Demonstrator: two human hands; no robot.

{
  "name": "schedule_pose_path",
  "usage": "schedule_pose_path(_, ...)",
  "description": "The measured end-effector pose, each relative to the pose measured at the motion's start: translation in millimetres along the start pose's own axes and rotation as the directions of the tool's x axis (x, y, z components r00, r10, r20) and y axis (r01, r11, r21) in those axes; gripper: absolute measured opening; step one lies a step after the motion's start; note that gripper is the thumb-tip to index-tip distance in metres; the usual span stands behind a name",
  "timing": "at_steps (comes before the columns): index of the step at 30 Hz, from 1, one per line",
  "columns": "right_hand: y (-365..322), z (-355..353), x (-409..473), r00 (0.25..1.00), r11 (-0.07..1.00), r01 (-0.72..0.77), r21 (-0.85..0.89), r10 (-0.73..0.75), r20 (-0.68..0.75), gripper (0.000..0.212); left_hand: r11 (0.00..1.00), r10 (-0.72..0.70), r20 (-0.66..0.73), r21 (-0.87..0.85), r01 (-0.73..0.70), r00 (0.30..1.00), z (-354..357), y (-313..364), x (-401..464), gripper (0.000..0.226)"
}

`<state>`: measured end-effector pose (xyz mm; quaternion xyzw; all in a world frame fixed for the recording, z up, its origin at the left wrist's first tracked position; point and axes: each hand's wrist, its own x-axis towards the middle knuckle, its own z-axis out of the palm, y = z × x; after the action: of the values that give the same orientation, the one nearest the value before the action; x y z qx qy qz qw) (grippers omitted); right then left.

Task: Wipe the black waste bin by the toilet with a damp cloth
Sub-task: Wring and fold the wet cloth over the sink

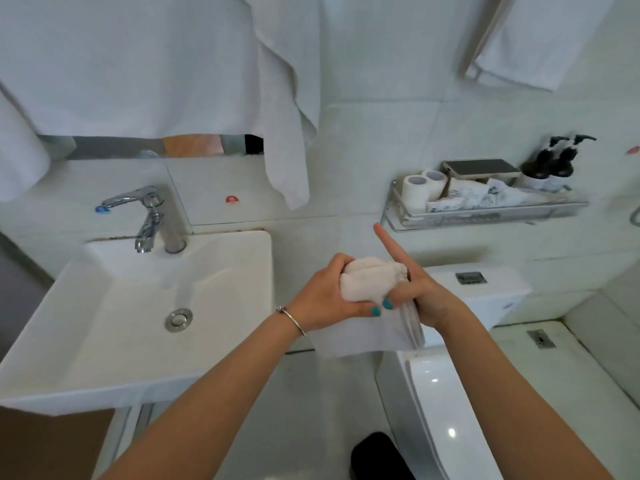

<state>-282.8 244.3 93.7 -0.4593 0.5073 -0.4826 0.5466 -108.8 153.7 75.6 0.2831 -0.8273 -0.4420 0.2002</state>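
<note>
The black waste bin (381, 457) is cut off by the lower edge, so only its rounded, matte top is seen; it stands on the pale floor well below the grip, just beside the glossy white toilet (440, 410). Much of the mirror is hidden by a draped white towel (173, 64). Left of the grip a square white ceramic sink (138, 323) is set under a chrome faucet (145, 216); above and right of it a wire wall shelf (485, 211) carries toilet rolls, a phone and two dark pump bottles, their labels too blurred to read. A white terry cloth (372, 285) is clasped as a bunched wad between both hands. The left hand (322, 296) is wrapped around it, and the right hand (420, 289) pinches it with the forefinger held straight out. Folded layers of it hang beneath the hands.
</note>
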Motion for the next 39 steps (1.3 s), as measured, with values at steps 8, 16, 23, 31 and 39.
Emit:
schedule_pose_path(8,30,-33,-76,0.902,0.987,0.005,-0.16,-0.074,-0.425,0.077,0.991,-0.02,0.032,-0.133,0.024,0.999,66,10,24,0.055)
schedule_pose_path(16,66,-27,-111,0.736,0.978,-0.062,-0.201,-0.091,-0.671,0.109,0.954,0.073,0.291,-0.298,0.017,0.954,120,19,59,0.055)
schedule_pose_path(23,85,-6,-123,0.51,0.923,-0.325,-0.207,-0.014,-0.86,0.123,0.956,0.147,0.525,-0.293,0.016,0.839,141,1,78,0.065)
schedule_pose_path(31,102,19,-149,0.359,0.912,-0.393,-0.12,0.032,-0.933,0.122,0.912,0.287,0.601,-0.41,-0.021,0.746,163,9,55,0.079)
schedule_pose_path(39,154,23,-179,0.369,0.867,-0.474,-0.152,0.039,-0.929,0.109,0.948,0.203,0.609,-0.317,0.001,0.767,212,-18,18,0.07)
